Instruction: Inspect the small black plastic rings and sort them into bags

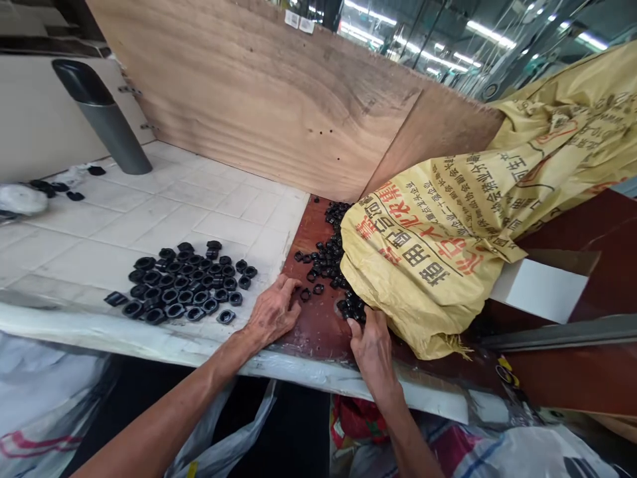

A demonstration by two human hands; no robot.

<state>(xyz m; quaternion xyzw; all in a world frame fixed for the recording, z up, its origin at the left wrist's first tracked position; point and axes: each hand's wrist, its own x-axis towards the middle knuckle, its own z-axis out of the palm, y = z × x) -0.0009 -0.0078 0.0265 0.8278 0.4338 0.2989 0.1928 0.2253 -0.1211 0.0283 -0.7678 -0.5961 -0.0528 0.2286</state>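
Small black plastic rings lie in a loose heap on the reddish-brown board, beside and against a yellow woven sack. At the near end of that heap, my right hand has thumb and fingers closed around some of the rings. My left hand rests on the table where the white tiled surface meets the board. Its fingers are bent, with the thumb apart, and nothing shows in them; the fingertips are close to two loose rings. Left of it, a wide group of similar black rings is spread on the tiles.
A grey bottle with a black cap stands at the back left. A plywood panel walls off the far side. An open white carton is right of the sack. Plastic bags hang below the table's padded front edge.
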